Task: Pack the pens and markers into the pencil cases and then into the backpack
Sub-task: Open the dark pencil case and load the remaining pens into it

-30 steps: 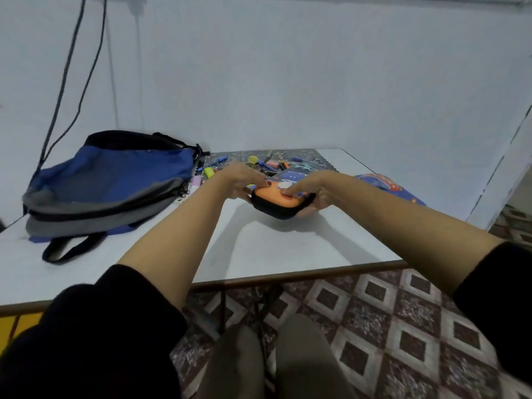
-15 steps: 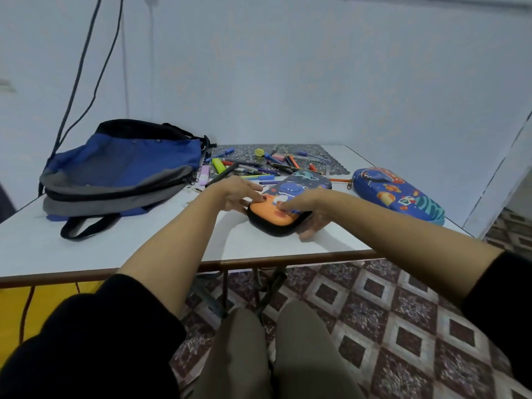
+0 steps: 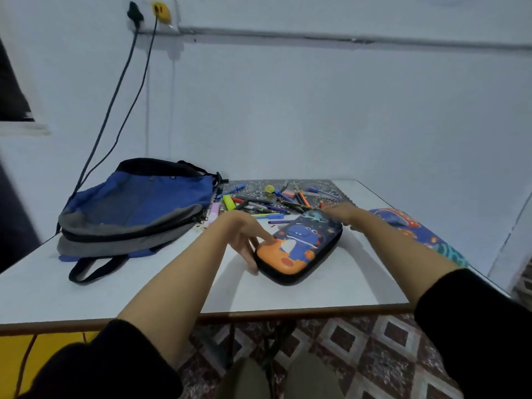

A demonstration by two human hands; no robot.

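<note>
A zipped pencil case (image 3: 299,246) with an orange and blue dinosaur print lies flat on the white table (image 3: 331,286). My left hand (image 3: 244,237) touches its near left end with straight fingers. At the case's far right corner is my right hand (image 3: 342,213); its fingers are blurred and partly hidden. A second blue pencil case (image 3: 417,234) lies to the right, partly behind my right forearm. Loose pens and markers (image 3: 267,203) are scattered on a patterned mat beyond the cases. The blue and grey backpack (image 3: 138,208) lies at the table's left.
Two cables (image 3: 121,90) hang down the wall from a socket to behind the backpack. The backpack's black strap (image 3: 89,269) loops onto the table toward me. The table's front edge is close to my knees, above a tiled floor (image 3: 374,355).
My right hand has slid from the near end of the dinosaur case to its far right corner. The left hand stays at the near end. The camera has tilted up.
</note>
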